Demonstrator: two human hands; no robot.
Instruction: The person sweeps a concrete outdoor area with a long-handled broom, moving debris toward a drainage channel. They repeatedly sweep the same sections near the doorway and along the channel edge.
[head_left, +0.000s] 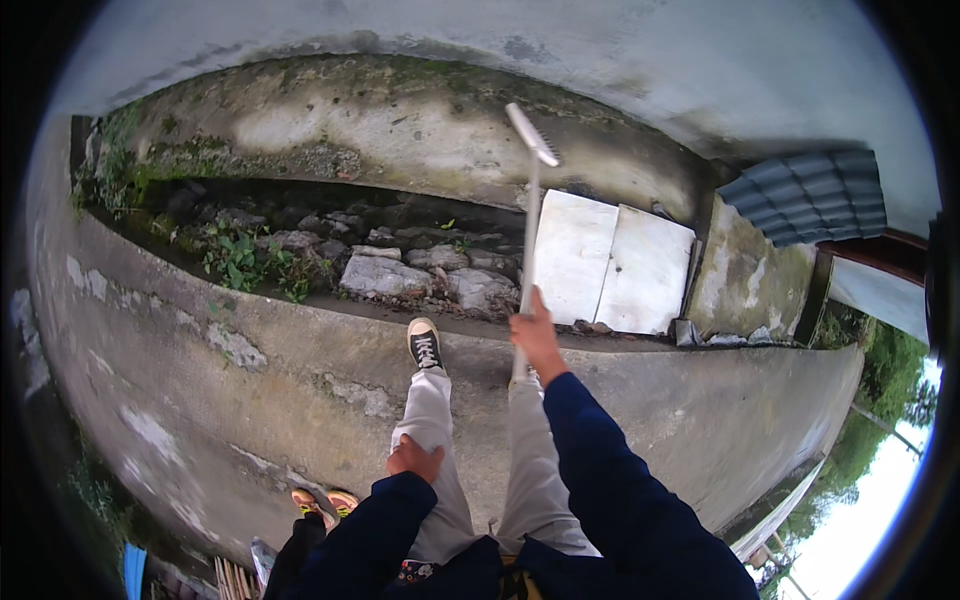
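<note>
My right hand (537, 336) grips the pale handle of a long-handled rake (532, 225). The rake's toothed head (534, 136) is raised over the mossy concrete ledge, above two white panels (611, 259) that lie across the ditch. My left hand (417, 458) rests on my left leg near the knee, with no tool visible in it; its fingertips are partly hidden. My left sneaker (424, 345) stands at the ditch's near edge. The rake handle and my right hand partly hide the other foot.
Stones (386, 275) and green weeds (240, 259) lie in the ditch (352, 210). Grey corrugated roofing sheets (810, 195) lean at the right. Behind me at lower left stands another person in pink-and-yellow shoes (343, 502), near a bundle of sticks (227, 576).
</note>
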